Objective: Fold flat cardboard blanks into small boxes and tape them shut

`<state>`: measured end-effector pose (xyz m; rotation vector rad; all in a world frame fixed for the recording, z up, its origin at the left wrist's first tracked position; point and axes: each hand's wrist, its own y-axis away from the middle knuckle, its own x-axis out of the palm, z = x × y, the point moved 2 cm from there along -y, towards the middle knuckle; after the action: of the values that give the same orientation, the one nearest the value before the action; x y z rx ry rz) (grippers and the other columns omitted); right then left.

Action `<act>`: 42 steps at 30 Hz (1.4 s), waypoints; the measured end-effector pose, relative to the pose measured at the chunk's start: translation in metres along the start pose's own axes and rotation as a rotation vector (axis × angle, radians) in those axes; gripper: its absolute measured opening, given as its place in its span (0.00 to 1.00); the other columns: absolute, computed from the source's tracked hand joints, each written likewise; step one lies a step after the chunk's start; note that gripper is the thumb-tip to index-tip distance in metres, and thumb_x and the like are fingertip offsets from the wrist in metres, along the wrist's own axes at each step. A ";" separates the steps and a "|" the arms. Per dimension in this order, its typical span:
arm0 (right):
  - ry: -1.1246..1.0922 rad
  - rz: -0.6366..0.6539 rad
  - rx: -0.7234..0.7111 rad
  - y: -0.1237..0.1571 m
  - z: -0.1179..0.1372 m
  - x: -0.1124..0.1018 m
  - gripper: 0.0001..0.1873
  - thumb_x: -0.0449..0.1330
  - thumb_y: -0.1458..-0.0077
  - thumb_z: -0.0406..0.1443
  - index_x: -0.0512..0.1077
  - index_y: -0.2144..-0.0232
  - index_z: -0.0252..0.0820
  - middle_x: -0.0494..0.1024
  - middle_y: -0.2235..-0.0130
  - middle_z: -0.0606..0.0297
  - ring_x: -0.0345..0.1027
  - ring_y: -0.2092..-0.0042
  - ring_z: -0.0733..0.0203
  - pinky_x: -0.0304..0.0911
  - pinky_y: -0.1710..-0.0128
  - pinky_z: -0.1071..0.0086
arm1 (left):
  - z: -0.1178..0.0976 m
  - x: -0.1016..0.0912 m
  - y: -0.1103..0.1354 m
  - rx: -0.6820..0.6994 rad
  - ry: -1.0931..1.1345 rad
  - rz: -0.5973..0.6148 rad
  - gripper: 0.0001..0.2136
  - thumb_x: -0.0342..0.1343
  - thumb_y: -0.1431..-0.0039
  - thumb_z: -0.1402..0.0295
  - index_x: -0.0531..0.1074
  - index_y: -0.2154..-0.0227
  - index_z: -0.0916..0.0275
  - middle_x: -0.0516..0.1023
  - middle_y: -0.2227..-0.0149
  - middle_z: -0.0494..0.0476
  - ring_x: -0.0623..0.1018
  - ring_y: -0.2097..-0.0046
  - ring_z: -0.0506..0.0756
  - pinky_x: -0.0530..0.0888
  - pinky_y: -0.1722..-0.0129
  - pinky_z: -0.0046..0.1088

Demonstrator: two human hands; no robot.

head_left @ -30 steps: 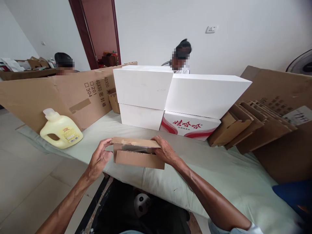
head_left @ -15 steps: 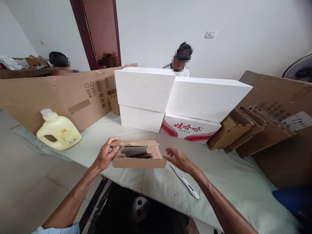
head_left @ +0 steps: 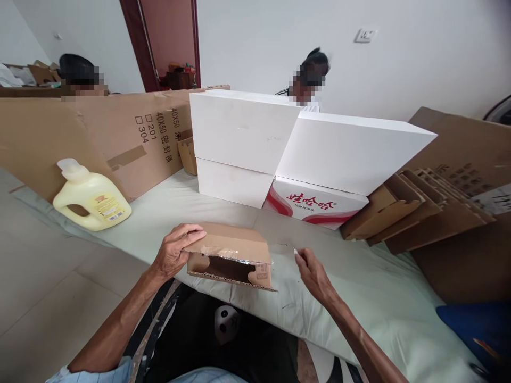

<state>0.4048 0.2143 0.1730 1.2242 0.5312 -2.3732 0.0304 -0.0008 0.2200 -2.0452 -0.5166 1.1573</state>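
My left hand [head_left: 172, 250] is closed on the left end of a small brown cardboard box [head_left: 233, 242], its fingers lying over the top panel. The box is tilted above the front of the table, with its open side towards me and a strip of clear tape along the upper edge. Right of the box, my right hand [head_left: 315, 274] is closed around a white utility knife [head_left: 296, 252]. Only the knife's tip shows past the fingers, pointing up and away from me; the rest is hidden in the hand. A gap separates knife and box.
White boxes [head_left: 239, 133] stand stacked at the back, above a red-and-white printed carton [head_left: 319, 205]. A yellow detergent jug [head_left: 91, 199] is at left before a large carton [head_left: 131, 143]. Folded cardboard pieces [head_left: 383, 210] lean at right. Two people sit beyond.
My right hand has picked up the utility knife from the table. The box has been tipped, so its top panel now faces me more. The view has shifted slightly.
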 end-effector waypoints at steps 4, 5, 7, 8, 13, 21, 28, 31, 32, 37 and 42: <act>-0.227 -0.020 -0.260 -0.001 0.074 -0.032 0.24 0.60 0.30 0.58 0.71 0.49 0.46 0.77 0.58 0.62 0.73 0.62 0.59 0.70 0.64 0.68 | 0.000 -0.006 -0.001 -0.012 0.014 0.021 0.35 0.48 0.46 0.90 0.81 0.42 0.57 0.84 0.45 0.63 0.84 0.44 0.60 0.81 0.44 0.38; -0.217 0.012 -0.361 -0.001 0.091 -0.036 0.28 0.65 0.33 0.58 0.72 0.44 0.47 0.79 0.50 0.58 0.75 0.58 0.57 0.73 0.62 0.67 | 0.000 -0.008 -0.002 -0.017 0.034 0.029 0.34 0.48 0.45 0.90 0.81 0.42 0.57 0.84 0.45 0.63 0.84 0.44 0.60 0.82 0.45 0.38; -0.161 0.056 -0.527 -0.002 0.116 -0.035 0.29 0.69 0.35 0.53 0.73 0.39 0.50 0.76 0.38 0.51 0.78 0.50 0.52 0.75 0.57 0.63 | -0.004 -0.013 -0.005 -0.040 0.073 0.050 0.30 0.49 0.41 0.88 0.82 0.43 0.57 0.85 0.46 0.63 0.85 0.45 0.59 0.83 0.47 0.36; -0.140 0.064 -0.576 -0.003 0.123 -0.031 0.24 0.68 0.33 0.49 0.74 0.40 0.50 0.75 0.35 0.50 0.78 0.49 0.51 0.76 0.55 0.62 | -0.007 -0.016 -0.007 -0.055 0.085 0.065 0.27 0.51 0.38 0.86 0.82 0.44 0.57 0.85 0.46 0.63 0.85 0.46 0.59 0.83 0.48 0.36; -0.222 -0.019 -0.651 -0.010 0.126 0.001 0.12 0.58 0.31 0.30 0.79 0.52 0.48 0.84 0.49 0.55 0.82 0.51 0.54 0.76 0.54 0.64 | -0.033 -0.027 -0.015 -0.056 0.030 0.120 0.11 0.67 0.33 0.70 0.85 0.50 0.54 0.87 0.50 0.63 0.86 0.51 0.61 0.81 0.50 0.40; -0.295 -0.191 -0.656 -0.001 0.125 0.016 0.13 0.58 0.35 0.27 0.79 0.56 0.47 0.86 0.54 0.56 0.82 0.54 0.55 0.75 0.55 0.65 | -0.054 -0.036 -0.024 -0.013 0.146 0.204 0.08 0.62 0.28 0.74 0.85 0.57 0.56 0.86 0.56 0.59 0.84 0.57 0.56 0.78 0.54 0.34; -0.236 -0.113 -0.689 0.006 0.124 0.027 0.16 0.66 0.45 0.26 0.79 0.55 0.46 0.84 0.52 0.57 0.80 0.56 0.55 0.70 0.58 0.66 | -0.058 -0.035 -0.036 -0.360 0.387 0.393 0.12 0.58 0.27 0.68 0.79 0.69 0.61 0.81 0.65 0.56 0.79 0.63 0.54 0.73 0.64 0.29; -0.198 -0.059 -0.695 0.011 0.129 0.035 0.15 0.69 0.44 0.30 0.78 0.54 0.47 0.84 0.51 0.56 0.79 0.57 0.55 0.70 0.59 0.67 | -0.065 -0.025 -0.047 -0.477 0.412 0.389 0.13 0.57 0.27 0.64 0.77 0.69 0.60 0.83 0.63 0.56 0.77 0.64 0.54 0.73 0.64 0.29; -0.187 -0.049 -0.696 0.012 0.130 0.037 0.14 0.68 0.43 0.31 0.78 0.54 0.47 0.85 0.51 0.57 0.79 0.57 0.55 0.69 0.59 0.67 | -0.069 -0.020 -0.050 -0.508 0.434 0.393 0.13 0.56 0.27 0.62 0.77 0.68 0.60 0.84 0.61 0.56 0.76 0.65 0.53 0.72 0.65 0.29; -0.183 -0.089 -0.655 0.011 0.134 0.044 0.18 0.58 0.41 0.24 0.78 0.55 0.46 0.85 0.51 0.58 0.79 0.56 0.58 0.67 0.59 0.69 | -0.092 0.002 -0.059 -0.574 0.593 0.306 0.15 0.56 0.25 0.55 0.77 0.64 0.60 0.87 0.55 0.61 0.80 0.62 0.56 0.76 0.62 0.32; -0.289 -0.191 -0.597 0.006 0.136 0.041 0.19 0.54 0.40 0.22 0.78 0.57 0.45 0.84 0.54 0.59 0.78 0.58 0.60 0.66 0.60 0.70 | -0.110 0.008 -0.061 -0.542 0.669 0.030 0.14 0.59 0.25 0.55 0.77 0.63 0.60 0.88 0.55 0.62 0.83 0.56 0.59 0.80 0.55 0.36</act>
<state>0.2957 0.1323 0.2116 0.5772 1.1864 -2.2304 0.1296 0.0021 0.2986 -2.7280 -0.4862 0.2922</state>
